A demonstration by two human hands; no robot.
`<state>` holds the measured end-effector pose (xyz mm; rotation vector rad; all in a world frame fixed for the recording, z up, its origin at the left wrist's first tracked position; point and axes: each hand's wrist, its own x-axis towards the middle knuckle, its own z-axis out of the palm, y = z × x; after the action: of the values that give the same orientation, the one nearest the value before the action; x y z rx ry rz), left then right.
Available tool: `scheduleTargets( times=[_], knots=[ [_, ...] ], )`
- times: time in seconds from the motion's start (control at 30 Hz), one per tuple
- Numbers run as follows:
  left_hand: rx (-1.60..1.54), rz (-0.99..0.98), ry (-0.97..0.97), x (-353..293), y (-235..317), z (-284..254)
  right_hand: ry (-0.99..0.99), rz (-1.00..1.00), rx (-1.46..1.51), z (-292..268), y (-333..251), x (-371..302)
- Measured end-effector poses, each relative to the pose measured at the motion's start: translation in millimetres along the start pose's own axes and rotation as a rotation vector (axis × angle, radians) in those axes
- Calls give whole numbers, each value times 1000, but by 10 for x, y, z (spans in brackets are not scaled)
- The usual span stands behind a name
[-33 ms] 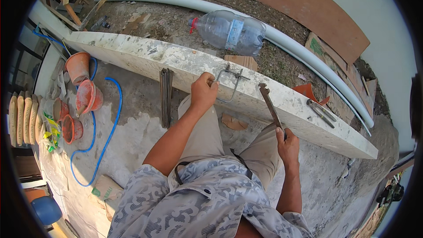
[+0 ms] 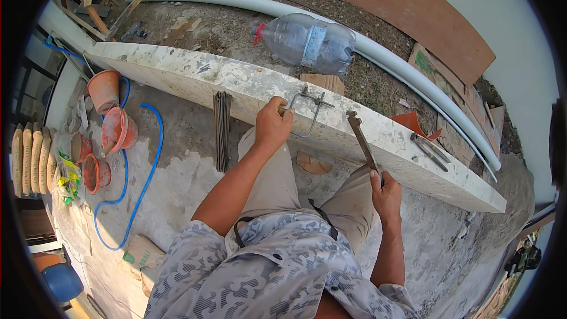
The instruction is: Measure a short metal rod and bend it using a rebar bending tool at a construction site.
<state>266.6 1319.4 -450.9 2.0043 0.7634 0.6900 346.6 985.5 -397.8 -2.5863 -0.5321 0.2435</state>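
My left hand (image 2: 273, 123) is closed round one side of a steel rod bent into a rectangular stirrup (image 2: 315, 121). The stirrup's upper side lies at short metal pins on top of the low concrete wall (image 2: 236, 75); its lower part hangs over the near face. To the right, my right hand (image 2: 386, 195) grips the lower end of a rusty rebar bending wrench (image 2: 362, 139). The wrench's notched head is over the wall top, apart from the stirrup. A bundle of straight steel rods (image 2: 222, 133) leans upright against the wall, left of my left hand.
Pincers (image 2: 431, 152) lie on the wall's right part. Beyond it are a large plastic bottle (image 2: 310, 43), white pipes (image 2: 401, 65) and an orange curved piece (image 2: 417, 123). At left stand reddish buckets (image 2: 119, 130), a blue hose (image 2: 155, 165) and stacked bags (image 2: 32, 159).
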Motion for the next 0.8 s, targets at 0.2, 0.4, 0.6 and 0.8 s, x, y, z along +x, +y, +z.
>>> scheduleTargets(
  times=[0.2, 0.4, 0.6, 0.8],
  knots=[
    [328, 241, -46, -80, 272, -23, -3, 9, -39, -140, -82, 80],
    [532, 171, -236, -7, 267, 190, -39, -128, -191, -539, -305, 429],
    [481, 155, -229, 126, 221, 119, -26, -423, -395, -851, -368, 1080],
    [427, 156, -285, 132, 161, 146, -103, -583, -421, -821, -343, 1581]
  ],
)
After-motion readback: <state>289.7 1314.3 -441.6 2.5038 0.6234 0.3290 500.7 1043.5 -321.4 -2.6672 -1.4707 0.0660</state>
